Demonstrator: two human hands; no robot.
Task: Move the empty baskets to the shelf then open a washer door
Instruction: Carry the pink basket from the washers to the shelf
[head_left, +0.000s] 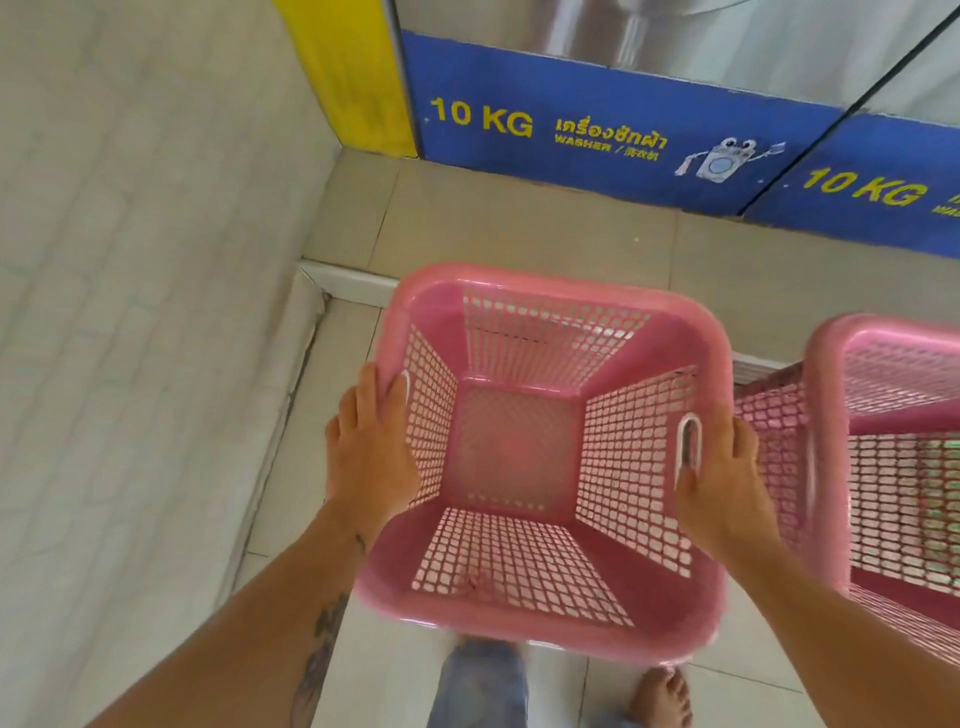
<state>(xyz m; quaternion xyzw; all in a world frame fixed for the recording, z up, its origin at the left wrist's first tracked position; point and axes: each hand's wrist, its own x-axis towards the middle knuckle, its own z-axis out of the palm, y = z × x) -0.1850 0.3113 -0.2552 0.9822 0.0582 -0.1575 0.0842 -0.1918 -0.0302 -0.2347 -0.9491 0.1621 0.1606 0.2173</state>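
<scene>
Left hand (371, 447) and right hand (727, 483) each clamped on a side rim of the empty pink basket (519, 613), held above the tiled floor (519, 234). Second basket (904, 467) just right. White wall (130, 260) left. Washer panel (597, 130) reads "10 KG", "WASHER".

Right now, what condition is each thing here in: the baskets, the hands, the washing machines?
Held pink basket: empty, upright, gripped at both side handles.
Second pink basket: to the right, partly out of frame, nobody holding it.
Left hand: closed on the basket's left rim.
Right hand: closed on the right rim.
Washers: only lower blue panels visible; doors not in view.
</scene>
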